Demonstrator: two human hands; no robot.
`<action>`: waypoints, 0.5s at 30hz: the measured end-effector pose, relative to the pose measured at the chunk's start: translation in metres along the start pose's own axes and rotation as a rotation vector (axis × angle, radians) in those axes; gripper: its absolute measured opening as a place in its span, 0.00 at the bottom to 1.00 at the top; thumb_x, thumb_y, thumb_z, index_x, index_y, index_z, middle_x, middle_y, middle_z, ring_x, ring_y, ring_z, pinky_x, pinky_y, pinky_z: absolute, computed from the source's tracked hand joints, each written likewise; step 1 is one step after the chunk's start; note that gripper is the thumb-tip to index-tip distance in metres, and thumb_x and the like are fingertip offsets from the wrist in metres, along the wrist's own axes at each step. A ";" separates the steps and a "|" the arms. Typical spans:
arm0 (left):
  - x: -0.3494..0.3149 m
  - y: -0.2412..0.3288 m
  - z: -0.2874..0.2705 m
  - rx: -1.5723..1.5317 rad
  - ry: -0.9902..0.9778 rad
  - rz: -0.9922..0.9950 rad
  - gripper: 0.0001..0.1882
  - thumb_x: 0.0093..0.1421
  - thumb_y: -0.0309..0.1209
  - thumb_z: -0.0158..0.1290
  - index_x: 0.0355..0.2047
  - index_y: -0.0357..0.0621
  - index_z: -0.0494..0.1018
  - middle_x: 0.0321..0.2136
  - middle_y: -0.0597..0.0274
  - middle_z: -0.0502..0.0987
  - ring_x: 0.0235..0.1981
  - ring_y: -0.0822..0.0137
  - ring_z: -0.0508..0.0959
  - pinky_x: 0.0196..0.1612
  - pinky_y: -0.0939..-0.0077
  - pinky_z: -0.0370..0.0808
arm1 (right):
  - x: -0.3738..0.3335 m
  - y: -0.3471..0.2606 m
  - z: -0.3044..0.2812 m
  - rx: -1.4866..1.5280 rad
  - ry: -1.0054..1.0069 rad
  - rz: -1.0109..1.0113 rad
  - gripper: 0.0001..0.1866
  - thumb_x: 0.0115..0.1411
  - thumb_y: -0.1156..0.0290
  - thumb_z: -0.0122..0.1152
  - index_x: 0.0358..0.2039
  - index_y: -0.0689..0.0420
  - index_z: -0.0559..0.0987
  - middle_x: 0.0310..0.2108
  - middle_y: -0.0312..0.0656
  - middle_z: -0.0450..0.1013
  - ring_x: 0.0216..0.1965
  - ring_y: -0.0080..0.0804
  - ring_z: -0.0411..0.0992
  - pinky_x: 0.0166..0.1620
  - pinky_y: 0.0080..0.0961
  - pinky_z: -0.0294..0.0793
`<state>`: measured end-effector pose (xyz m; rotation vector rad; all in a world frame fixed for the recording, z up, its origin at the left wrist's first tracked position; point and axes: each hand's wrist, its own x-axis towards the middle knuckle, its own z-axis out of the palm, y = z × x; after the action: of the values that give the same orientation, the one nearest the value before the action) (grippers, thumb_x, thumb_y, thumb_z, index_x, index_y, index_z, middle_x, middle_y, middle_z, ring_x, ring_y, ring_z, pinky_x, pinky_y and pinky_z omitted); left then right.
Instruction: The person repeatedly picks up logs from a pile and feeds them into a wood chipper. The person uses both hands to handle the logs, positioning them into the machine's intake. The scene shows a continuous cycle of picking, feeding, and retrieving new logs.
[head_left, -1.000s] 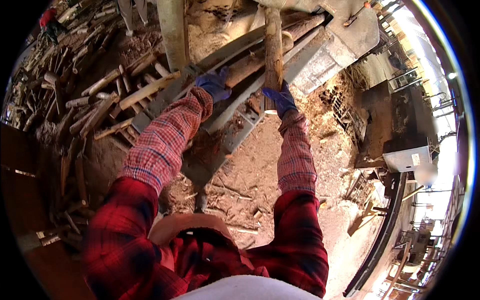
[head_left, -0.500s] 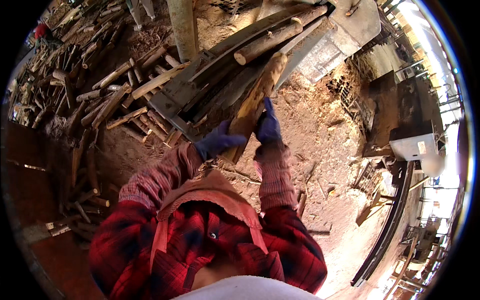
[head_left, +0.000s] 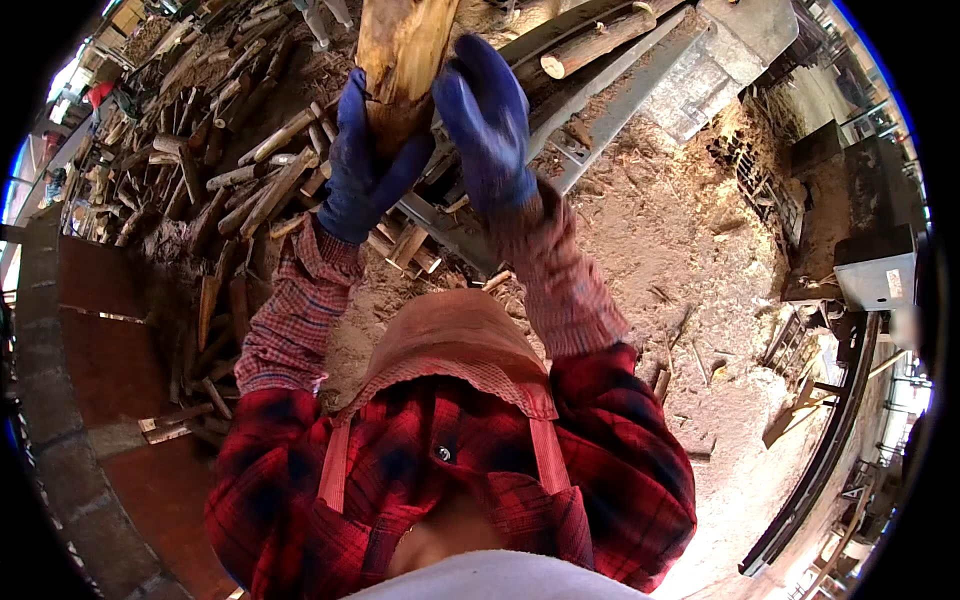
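Observation:
A thick, peeled log (head_left: 405,50) is raised in front of me, its near end toward me and its far end cut off by the top of the view. My left hand (head_left: 368,160), in a blue glove, cups the near end, with fingers along the left side and thumb underneath at the right. My right hand (head_left: 487,125), gloved the same, lies along the log's right side with its fingers stretched out; it seems to touch the edge. Behind the hands runs a long metal trough (head_left: 590,125), and another peeled log (head_left: 600,45) rests in it.
Many cut logs (head_left: 255,185) lie heaped on the left. A person's legs (head_left: 320,25) show at the top left. Sawdust and wood scraps cover the floor (head_left: 650,260) on the right. A grey metal box (head_left: 878,275) and a dark rail (head_left: 835,450) stand at the far right.
The log has swung up and left, away from over the trough, and looks larger. Both hands went up with it. My right hand's fingers have moved along its side.

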<state>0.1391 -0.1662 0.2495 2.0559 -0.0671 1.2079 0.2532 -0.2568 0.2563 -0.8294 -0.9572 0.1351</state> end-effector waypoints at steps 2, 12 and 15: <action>-0.010 -0.028 0.016 0.247 -0.209 -0.090 0.36 0.56 0.28 0.54 0.63 0.43 0.51 0.46 0.51 0.72 0.44 0.57 0.75 0.47 0.66 0.74 | -0.037 0.015 -0.019 -0.001 0.127 0.129 0.30 0.58 0.69 0.62 0.56 0.69 0.64 0.51 0.48 0.66 0.50 0.33 0.66 0.54 0.29 0.66; -0.097 -0.141 0.032 0.371 -0.520 -0.453 0.38 0.49 0.36 0.58 0.60 0.50 0.58 0.38 0.43 0.75 0.37 0.47 0.77 0.42 0.55 0.73 | -0.171 0.018 0.037 -0.013 0.010 0.395 0.18 0.62 0.72 0.51 0.51 0.68 0.70 0.45 0.47 0.72 0.44 0.32 0.71 0.50 0.29 0.69; -0.096 -0.122 0.031 0.562 -0.476 -0.329 0.34 0.51 0.40 0.56 0.59 0.53 0.60 0.49 0.46 0.71 0.45 0.50 0.74 0.49 0.59 0.71 | -0.173 0.018 0.054 -0.134 -0.120 0.371 0.18 0.64 0.66 0.49 0.45 0.68 0.74 0.38 0.46 0.75 0.38 0.32 0.73 0.45 0.28 0.72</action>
<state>0.1561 -0.1261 0.0969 2.6723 0.4139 0.5496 0.1137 -0.2908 0.1444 -1.1280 -0.9231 0.4487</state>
